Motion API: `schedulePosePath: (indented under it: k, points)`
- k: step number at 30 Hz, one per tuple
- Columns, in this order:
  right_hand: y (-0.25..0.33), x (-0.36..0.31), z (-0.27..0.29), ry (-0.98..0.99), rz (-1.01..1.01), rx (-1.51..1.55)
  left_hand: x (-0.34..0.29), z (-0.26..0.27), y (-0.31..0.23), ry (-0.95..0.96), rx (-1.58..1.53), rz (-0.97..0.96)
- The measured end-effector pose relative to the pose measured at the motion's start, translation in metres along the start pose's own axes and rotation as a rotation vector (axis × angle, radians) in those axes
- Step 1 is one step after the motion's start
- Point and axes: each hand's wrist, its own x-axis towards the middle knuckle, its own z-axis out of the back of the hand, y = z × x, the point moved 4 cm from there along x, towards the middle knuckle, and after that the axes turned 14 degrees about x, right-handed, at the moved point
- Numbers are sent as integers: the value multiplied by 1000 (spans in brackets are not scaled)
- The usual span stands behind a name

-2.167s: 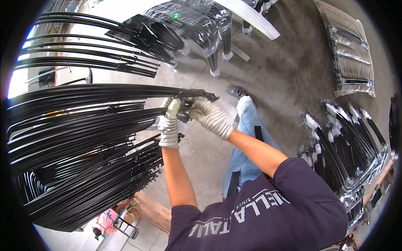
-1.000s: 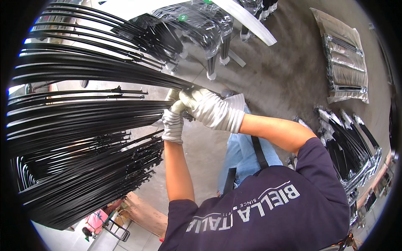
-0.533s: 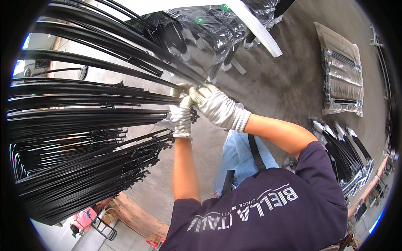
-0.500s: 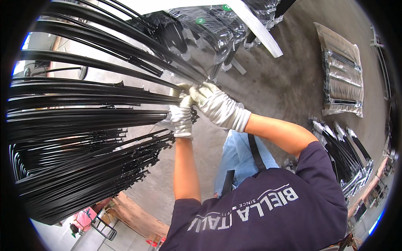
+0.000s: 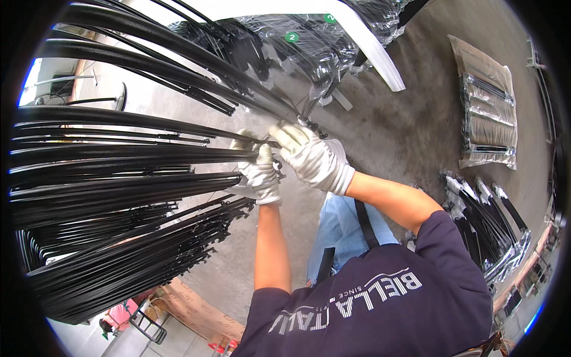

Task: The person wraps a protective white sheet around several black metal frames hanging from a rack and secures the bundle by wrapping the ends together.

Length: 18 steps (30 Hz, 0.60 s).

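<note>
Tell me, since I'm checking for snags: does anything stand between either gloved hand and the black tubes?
Nothing visible except the gloves. The left hand closes around black tubes; the right hand is at the upper tubes' ends, its grip unclear.

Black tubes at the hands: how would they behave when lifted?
The tubes look stiff, judging by their smooth, unkinked runs. Their glossy finish may be slippery. They could snag on neighbours, given small fittings at some ends.

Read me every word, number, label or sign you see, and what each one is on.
Shirt: white lettering, large and small, not copied out here.
Green sticker on plastic wrap: white numeral, not copied out.
Second green sticker: white print, likewise.
I can't read any other text.
</note>
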Motion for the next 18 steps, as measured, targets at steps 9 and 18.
schedulePosePath:
  k: [9, 18]
  points:
    - [-20, -27, -21, -16, -296, 283, 1, 13, 21, 51, 147, 149]
    - [-16, -31, -27, 119, -434, 411, 9, 4, 11, 383, 141, 322]
